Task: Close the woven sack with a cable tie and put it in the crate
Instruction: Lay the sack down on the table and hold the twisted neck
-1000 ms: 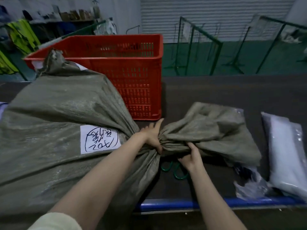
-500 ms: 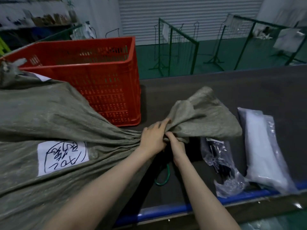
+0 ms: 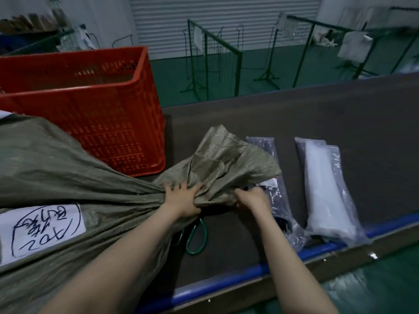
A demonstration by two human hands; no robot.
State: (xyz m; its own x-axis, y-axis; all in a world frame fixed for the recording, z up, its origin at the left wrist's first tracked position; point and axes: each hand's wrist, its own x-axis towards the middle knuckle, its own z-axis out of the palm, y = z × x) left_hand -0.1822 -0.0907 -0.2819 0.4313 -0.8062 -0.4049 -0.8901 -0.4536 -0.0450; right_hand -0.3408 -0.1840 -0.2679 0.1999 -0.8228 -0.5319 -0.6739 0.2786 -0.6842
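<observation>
A full grey-green woven sack (image 3: 68,173) with a white handwritten label (image 3: 38,230) lies across the left of the table. My left hand (image 3: 181,200) squeezes its gathered neck. My right hand (image 3: 251,197) grips the loose mouth flap (image 3: 229,159) just right of the neck, its fingers curled into the cloth. A green loop (image 3: 196,239), thin like a cable tie, lies on the table below the neck. The red plastic crate (image 3: 95,114) stands behind the sack.
Two clear plastic packets lie to the right, one dark (image 3: 272,177) and one white (image 3: 324,191). The dark table (image 3: 317,123) has a blue front edge (image 3: 226,279). Green metal racks (image 3: 215,64) stand on the floor beyond.
My view has swung to the right and nearer. My right hand moved from under the neck out to the mouth flap. The flap now stands more upright and bunched.
</observation>
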